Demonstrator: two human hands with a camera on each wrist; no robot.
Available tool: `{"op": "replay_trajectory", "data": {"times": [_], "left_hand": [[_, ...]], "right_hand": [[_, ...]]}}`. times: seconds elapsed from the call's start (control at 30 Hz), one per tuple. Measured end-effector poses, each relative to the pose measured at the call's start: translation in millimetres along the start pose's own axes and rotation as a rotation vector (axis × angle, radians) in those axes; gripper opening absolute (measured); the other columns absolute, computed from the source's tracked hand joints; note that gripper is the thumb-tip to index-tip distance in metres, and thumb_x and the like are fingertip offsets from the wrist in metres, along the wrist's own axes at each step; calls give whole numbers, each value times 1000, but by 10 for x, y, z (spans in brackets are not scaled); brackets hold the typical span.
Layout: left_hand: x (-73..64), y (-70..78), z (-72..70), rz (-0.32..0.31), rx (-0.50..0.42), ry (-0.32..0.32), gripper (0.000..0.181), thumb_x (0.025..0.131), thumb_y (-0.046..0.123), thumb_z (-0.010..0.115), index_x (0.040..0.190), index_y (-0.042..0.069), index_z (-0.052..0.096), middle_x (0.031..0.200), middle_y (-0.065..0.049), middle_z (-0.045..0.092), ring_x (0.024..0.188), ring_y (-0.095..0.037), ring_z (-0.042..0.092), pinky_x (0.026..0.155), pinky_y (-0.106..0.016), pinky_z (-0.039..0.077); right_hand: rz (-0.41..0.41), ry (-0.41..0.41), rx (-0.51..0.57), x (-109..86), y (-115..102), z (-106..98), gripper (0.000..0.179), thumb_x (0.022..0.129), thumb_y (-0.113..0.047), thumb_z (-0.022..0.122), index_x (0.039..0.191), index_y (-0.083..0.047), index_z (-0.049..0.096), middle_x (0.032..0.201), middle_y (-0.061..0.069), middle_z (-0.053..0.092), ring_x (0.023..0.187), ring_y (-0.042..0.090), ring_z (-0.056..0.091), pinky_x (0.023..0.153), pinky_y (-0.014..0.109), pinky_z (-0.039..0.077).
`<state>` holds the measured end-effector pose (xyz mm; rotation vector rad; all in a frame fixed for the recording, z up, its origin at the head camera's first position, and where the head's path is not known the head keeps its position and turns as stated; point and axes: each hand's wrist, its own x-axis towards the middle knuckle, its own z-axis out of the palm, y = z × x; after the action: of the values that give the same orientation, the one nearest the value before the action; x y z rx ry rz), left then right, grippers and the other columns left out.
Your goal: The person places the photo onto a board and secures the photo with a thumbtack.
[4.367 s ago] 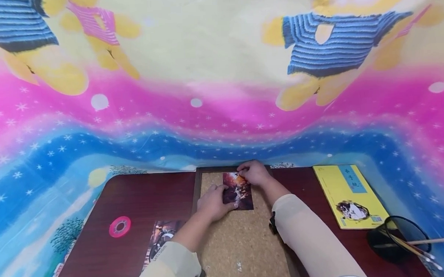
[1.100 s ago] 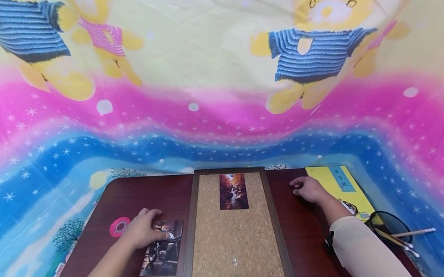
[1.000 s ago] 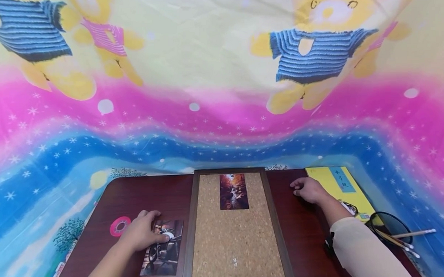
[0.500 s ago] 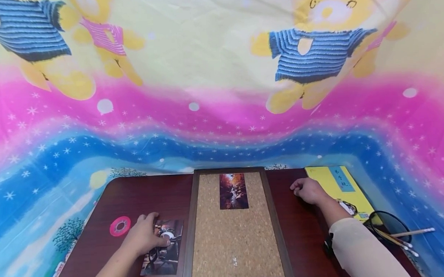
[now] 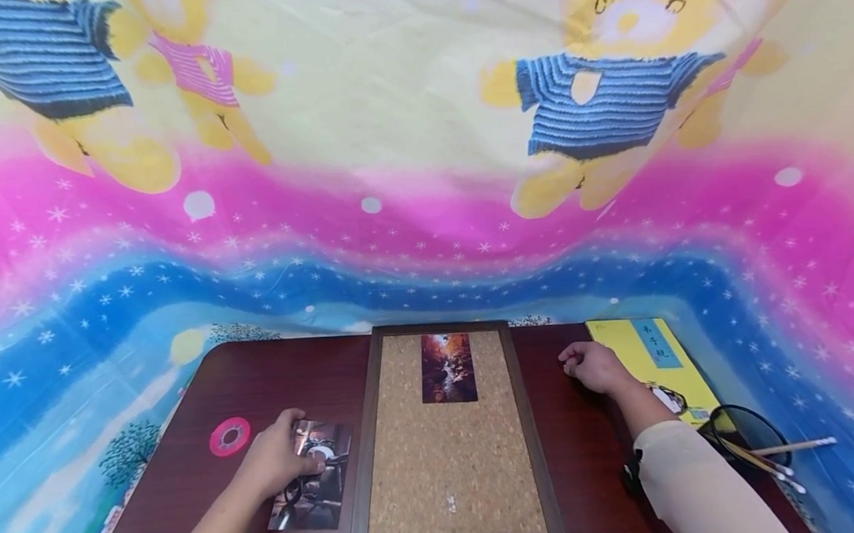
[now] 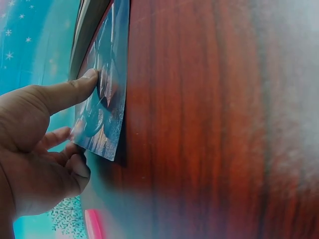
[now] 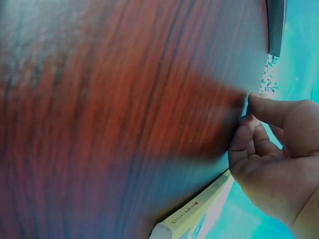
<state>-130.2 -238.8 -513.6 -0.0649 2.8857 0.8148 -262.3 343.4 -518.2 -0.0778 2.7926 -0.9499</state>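
My left hand [image 5: 267, 459] pinches the far left corner of a photo [image 5: 315, 498] of a motorcycle on the table left of the board. In the left wrist view the thumb [image 6: 75, 93] lies on its glossy face, fingers behind the corner, which is bent up off the wood. A framed cork board [image 5: 455, 454] lies in the middle, bearing an autumn stream photo [image 5: 448, 372] at its top with a small pin at the upper edge. My right hand [image 5: 593, 366] rests right of the board beside the yellow book, fingers loosely curled and thumb near the forefinger; nothing shows between them.
A round pink disc [image 5: 230, 436] with a holed centre lies left of my left hand. At the right are a yellow book [image 5: 616, 334] and a black mesh cup [image 5: 747, 443] holding several pencils or brushes. A patterned curtain [image 5: 426, 243] backs the table.
Both hands have left the stream photo on the board. My left hand has gone to the motorcycle photo and now has its corner raised slightly; my right hand stays still beside the book.
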Motion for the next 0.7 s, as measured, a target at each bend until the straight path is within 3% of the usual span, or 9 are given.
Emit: {"op": "replay_trajectory", "data": {"times": [0.2, 0.43, 0.7], "left_hand": [[-12, -34, 32, 19, -12, 28, 93, 66, 36, 98, 142, 4, 55, 108, -10, 69, 91, -27, 66, 80, -54, 55], [-32, -59, 50, 65, 26, 80, 73, 67, 33, 97, 131, 13, 68, 97, -3, 65, 81, -18, 55, 67, -41, 47], [-51, -68, 31, 113, -27, 110, 64, 65, 26, 97, 123, 11, 72, 109, -4, 66, 91, -18, 60, 81, -46, 51]], "right_hand": [[-3, 1, 11, -19, 7, 0, 17, 102, -9, 63, 116, -6, 72, 100, 7, 69, 90, 24, 61, 79, 40, 50], [-6, 18, 9, -79, 3, -4, 21, 104, -14, 62, 121, -10, 74, 125, 19, 66, 105, 32, 60, 85, 46, 51], [-31, 46, 34, -90, -12, 16, 19, 106, -15, 60, 117, -11, 74, 124, 16, 67, 107, 31, 61, 89, 49, 49]]}}
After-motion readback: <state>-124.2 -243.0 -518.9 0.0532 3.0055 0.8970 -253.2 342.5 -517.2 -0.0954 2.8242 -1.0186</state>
